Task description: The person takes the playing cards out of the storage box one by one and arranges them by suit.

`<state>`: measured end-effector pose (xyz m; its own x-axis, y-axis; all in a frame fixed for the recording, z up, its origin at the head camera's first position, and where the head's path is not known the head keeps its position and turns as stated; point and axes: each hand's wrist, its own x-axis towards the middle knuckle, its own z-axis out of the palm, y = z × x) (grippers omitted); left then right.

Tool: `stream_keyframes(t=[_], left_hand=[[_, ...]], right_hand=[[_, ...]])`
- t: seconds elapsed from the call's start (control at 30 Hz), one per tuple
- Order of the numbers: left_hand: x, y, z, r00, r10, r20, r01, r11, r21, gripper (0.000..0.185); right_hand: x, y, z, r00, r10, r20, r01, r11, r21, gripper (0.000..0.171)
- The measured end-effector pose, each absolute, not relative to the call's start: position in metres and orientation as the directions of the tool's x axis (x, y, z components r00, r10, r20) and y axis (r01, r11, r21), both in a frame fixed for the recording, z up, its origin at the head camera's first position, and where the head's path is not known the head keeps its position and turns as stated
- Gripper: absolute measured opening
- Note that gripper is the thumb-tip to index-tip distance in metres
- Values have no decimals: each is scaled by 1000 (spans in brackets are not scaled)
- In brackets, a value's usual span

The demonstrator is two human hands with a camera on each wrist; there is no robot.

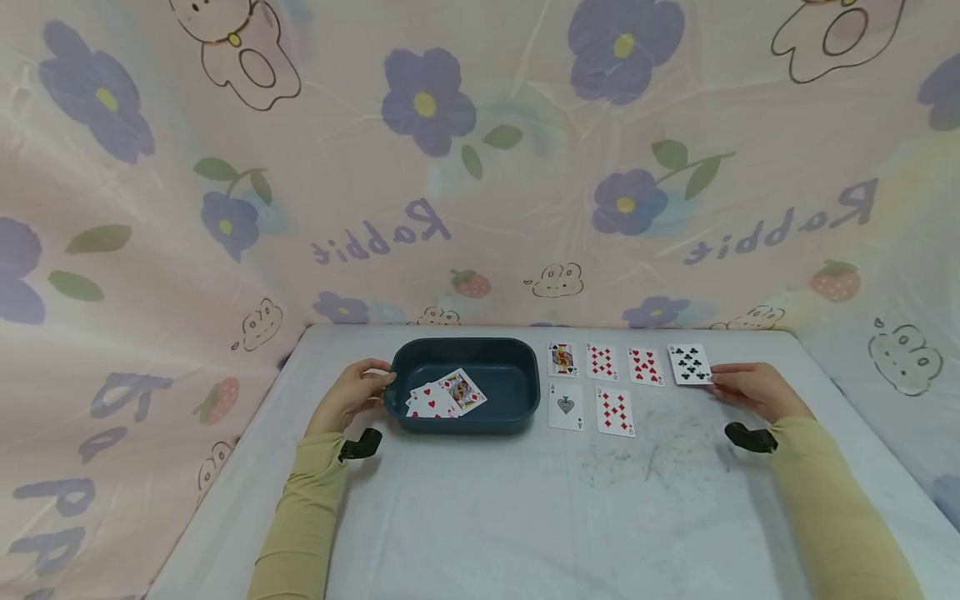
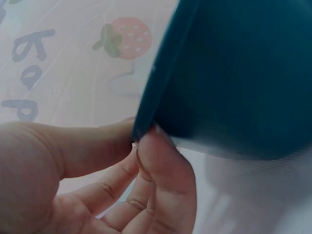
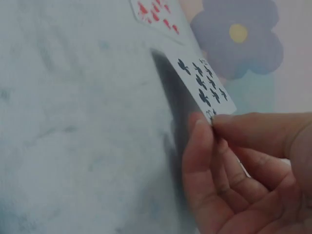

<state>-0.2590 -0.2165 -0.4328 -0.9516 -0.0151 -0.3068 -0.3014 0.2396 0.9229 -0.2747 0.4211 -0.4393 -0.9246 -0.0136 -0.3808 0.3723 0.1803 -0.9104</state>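
The right hand (image 1: 750, 388) pinched the right edge of the clubs card (image 1: 690, 364) between thumb and forefinger; the card sat at the far right end of the far row on the surface (image 1: 525, 517), its long axis running near to far, its near-right corner under the fingertips; the right wrist view showed that edge lifted slightly off the surface, though how far was hard to judge. Left of it in the same row lay a hearts card (image 1: 646, 366), a diamonds card (image 1: 602, 362) and a face card (image 1: 562, 359), all lengthwise near to far; a nearer row held the ace of spades (image 1: 566, 407) and another diamonds card (image 1: 615, 412). The left hand (image 1: 352, 393) gripped the left rim of the dark blue tray (image 1: 517, 379), thumb and fingers curled round the edge; the tray's long axis ran left to right. Inside it lay a small fan of cards (image 1: 446, 397), overlapping so that only a face card and some hearts showed. The left wrist view was blurred and filled by the tray's wall.
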Motion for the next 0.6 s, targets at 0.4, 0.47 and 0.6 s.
stream_keyframes(t=[0.4,0.47,0.6], left_hand=[[-258,-217,-433,-951,-18,-310,-305,246,920,37],[-258,-217,-433,-951,-18,-309,-303,251,919,37],[-258,-217,-432,-953,-13,-302,-295,259,920,37]], right_hand=[[-281,421,-445,-905,62,-421,425,189,-885,51],[-282,421,-446,-903,76,-423,430,183,-884,50],[-282,420,-446,-897,99,-431,441,156,-884,48]])
